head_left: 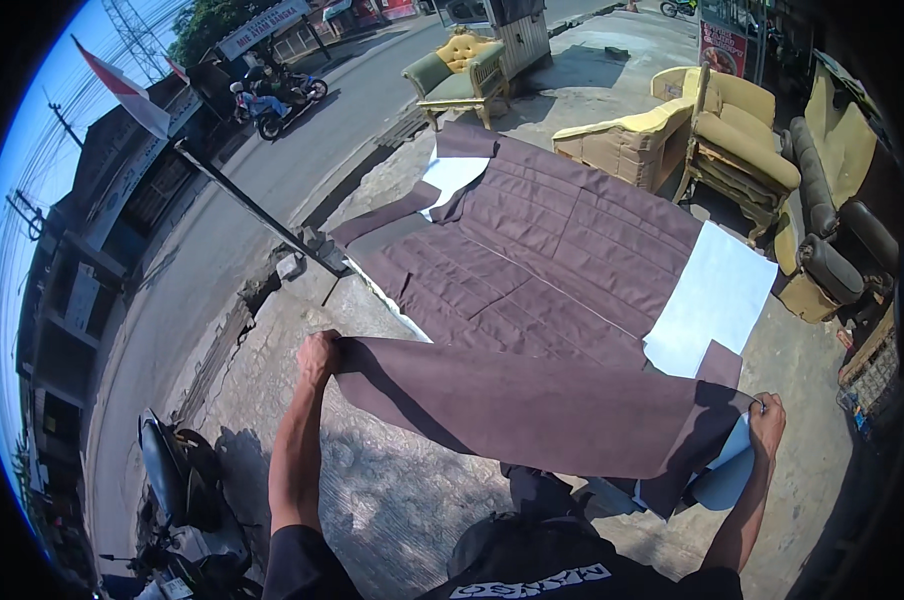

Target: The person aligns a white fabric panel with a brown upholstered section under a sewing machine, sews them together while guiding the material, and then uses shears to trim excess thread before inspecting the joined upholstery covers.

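Observation:
My left hand (320, 352) is closed on the left end of a long brown fabric piece (512, 400), and my right hand (767, 425) grips its right end, where a grey underside and pale blue-white layers (727, 450) hang down. Beyond the held piece, a large brown pieced cover with sewn seams (532, 250) lies spread out, with white panels (707, 290) at its right and far left corners. What supports the cover is mostly hidden beneath it.
Worn armchairs (722, 130) and sofa parts (832, 260) crowd the right; a green-yellow chair (457, 80) stands behind. A black post (252, 210) and broken concrete edge border the road (362, 75) at left, where people ride a motorbike (277, 110). A parked motorbike (177, 480) is lower left.

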Motion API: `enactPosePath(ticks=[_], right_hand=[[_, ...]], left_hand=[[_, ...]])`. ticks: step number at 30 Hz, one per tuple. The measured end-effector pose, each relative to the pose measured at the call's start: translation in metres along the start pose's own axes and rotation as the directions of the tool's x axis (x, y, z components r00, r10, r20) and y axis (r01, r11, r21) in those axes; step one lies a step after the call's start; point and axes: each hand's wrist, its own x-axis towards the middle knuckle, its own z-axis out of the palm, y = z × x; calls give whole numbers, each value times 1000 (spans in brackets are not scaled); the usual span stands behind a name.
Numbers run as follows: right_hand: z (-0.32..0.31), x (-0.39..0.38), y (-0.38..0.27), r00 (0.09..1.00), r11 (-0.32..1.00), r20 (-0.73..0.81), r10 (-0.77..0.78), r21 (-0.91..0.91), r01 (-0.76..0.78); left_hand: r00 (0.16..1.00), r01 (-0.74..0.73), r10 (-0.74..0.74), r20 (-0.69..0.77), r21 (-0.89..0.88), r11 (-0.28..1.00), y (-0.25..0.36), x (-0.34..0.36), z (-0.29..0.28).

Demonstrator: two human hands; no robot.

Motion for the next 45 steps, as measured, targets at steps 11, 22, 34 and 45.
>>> enactPosePath(ticks=[11,22,34,45], right_hand=[[140,3,-150,993,995,73,96,-17,-95],[412,-84,-340,955,946,267,130,-323,-39],[538,-178,-394,280,-334,700,657,602,-725],[492,-175,-480,574,787,589,569,-591,-174]], left_hand=[[947,-264,169,-274,-358,896,50,399,57],[918,-368,300,-260,-272,889,-71,629,338],[963,-248,265,36,-255,935,-224,666,453],[809,-576,583,73,-95,812,-213,698,467]])
